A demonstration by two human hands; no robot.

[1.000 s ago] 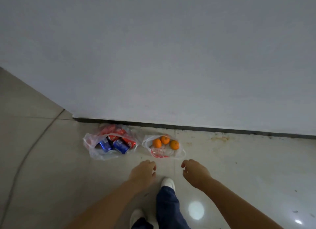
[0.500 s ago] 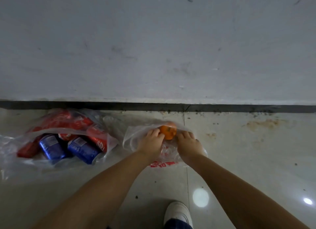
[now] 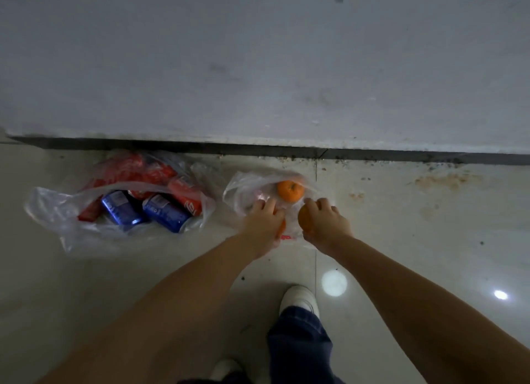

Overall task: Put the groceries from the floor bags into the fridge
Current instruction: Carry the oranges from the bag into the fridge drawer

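Head view: each hand's fingers (left hand (image 3: 262, 221), right hand (image 3: 327, 224)) grasp an orange; third orange (image 3: 290, 191) loose.

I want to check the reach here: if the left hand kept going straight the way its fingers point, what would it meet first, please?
Probably the clear plastic of the fruit bag, just ahead of the left hand; beyond that, floor and wall. The loose orange lies slightly right of that line, though depth is unclear.

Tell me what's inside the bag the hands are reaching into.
One orange lies loose in the bag. The left hand and right hand each grip another orange, mostly covered. Anything beneath the hands is hidden.
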